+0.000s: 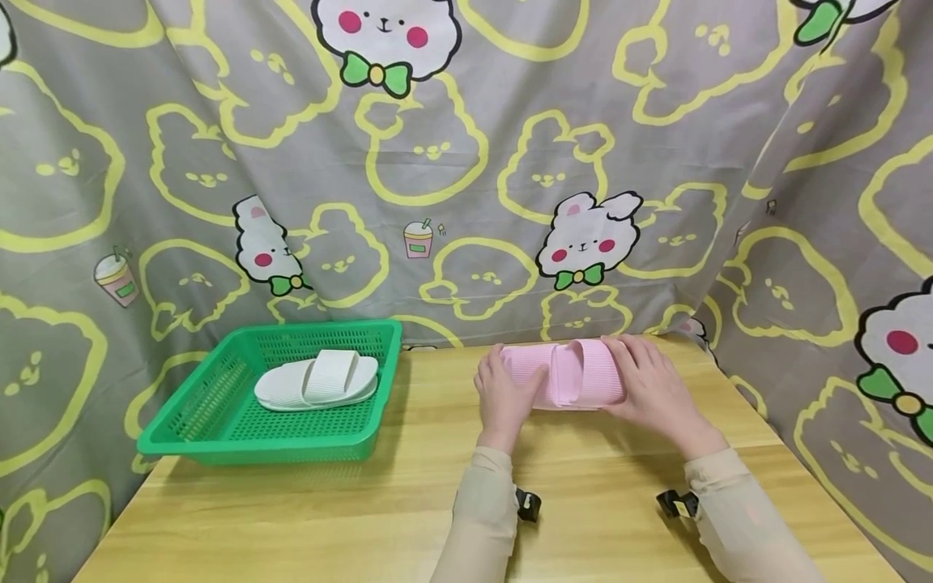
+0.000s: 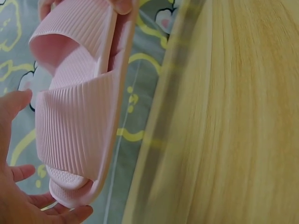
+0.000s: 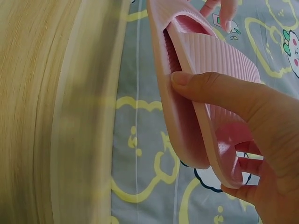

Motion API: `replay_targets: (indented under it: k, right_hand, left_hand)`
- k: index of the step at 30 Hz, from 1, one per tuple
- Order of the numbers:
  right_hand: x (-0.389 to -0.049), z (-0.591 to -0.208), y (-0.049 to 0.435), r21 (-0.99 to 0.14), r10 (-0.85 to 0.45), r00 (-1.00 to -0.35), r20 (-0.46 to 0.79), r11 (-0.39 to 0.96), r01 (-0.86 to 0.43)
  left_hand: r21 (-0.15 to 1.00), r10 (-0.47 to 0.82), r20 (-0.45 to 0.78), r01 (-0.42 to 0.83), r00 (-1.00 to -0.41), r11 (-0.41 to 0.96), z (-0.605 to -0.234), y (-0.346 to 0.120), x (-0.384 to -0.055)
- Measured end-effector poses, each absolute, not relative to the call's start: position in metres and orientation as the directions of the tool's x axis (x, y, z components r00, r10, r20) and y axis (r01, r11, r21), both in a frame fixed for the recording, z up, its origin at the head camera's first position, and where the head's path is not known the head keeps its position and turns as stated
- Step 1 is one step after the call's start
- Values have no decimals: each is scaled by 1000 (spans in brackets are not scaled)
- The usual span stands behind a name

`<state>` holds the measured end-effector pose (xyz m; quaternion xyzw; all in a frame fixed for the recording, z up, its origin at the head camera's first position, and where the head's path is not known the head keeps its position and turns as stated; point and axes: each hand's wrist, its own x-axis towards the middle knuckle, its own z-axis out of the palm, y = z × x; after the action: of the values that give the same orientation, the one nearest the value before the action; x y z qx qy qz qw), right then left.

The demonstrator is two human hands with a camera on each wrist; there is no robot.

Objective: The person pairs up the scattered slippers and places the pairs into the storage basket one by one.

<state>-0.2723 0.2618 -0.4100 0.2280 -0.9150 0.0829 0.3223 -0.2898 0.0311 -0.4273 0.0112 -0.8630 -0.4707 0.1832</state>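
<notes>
A pair of pink slippers (image 1: 535, 374), ribbed across the straps, is held above the far part of the table, one slipper fitted into the other. My right hand (image 1: 652, 389) grips their right end; in the right wrist view its thumb (image 3: 182, 79) presses the sole edge while the fingers wrap the far side. At the left end is my left hand (image 1: 506, 401). The left wrist view shows its fingers (image 2: 70, 215) spread at the tip of the slippers (image 2: 74, 126), the thumb standing apart from them.
To the left, a green plastic basket (image 1: 382, 397) with perforated walls holds white slippers (image 1: 321, 382). The wooden table (image 1: 350, 518) meets a grey cartoon-printed curtain (image 1: 466, 283) at the back and sides.
</notes>
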Motion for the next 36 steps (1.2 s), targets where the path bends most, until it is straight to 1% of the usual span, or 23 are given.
replay_targets:
  k: [13, 30, 36]
  right_hand:
    - [-272, -406, 267, -4, -365, -688, 627, 882, -471]
    - [-271, -403, 264, 8, -388, -672, 630, 869, -495]
    - [-271, -404, 263, -8, -385, -675, 629, 865, -501]
  left_hand:
    - [822, -153, 312, 185, -938, 538, -425, 31, -290]
    - [829, -171, 334, 202, -927, 521, -429, 29, -291]
    - [841, -174, 348, 225, -921, 492, -428, 27, -290]
